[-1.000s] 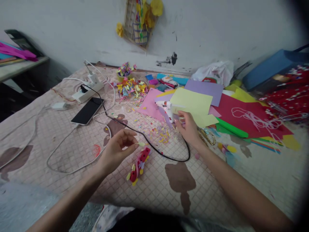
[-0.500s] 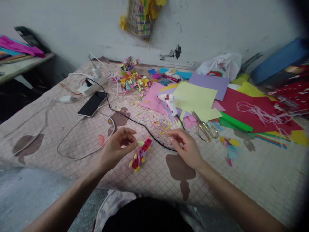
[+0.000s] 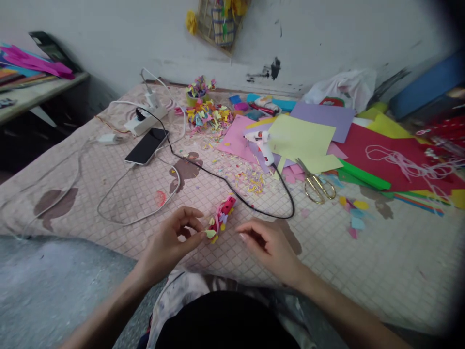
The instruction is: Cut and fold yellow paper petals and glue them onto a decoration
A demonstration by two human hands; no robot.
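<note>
My left hand (image 3: 181, 235) is closed, thumb and finger pinching a small pale yellow-green paper piece (image 3: 209, 233). Just beyond that piece, a narrow red strip (image 3: 226, 207) with holes lies on the table, decorated with yellow, lilac and pink paper bits. My right hand (image 3: 267, 242) hovers to the right of the strip, fingertips pressed together; whether anything tiny is between them is hidden. A white glue gun (image 3: 264, 148) rests on paper sheets farther back, its black cable (image 3: 203, 169) looping behind the strip. Gold-handled scissors (image 3: 315, 184) lie right of the glue gun.
Small paper cutouts (image 3: 356, 220) lie at the right. Paper scraps (image 3: 250, 182) litter the middle, with a pile of paper flowers (image 3: 209, 116) behind. At left are a phone (image 3: 146, 147), a power strip (image 3: 145, 122) and white cables. Coloured sheets (image 3: 301, 138) cover the back right.
The camera view has shifted slightly. Both hands have come nearer to my body, the right also moving left, closer to the left hand. The red strip stays on the table.
</note>
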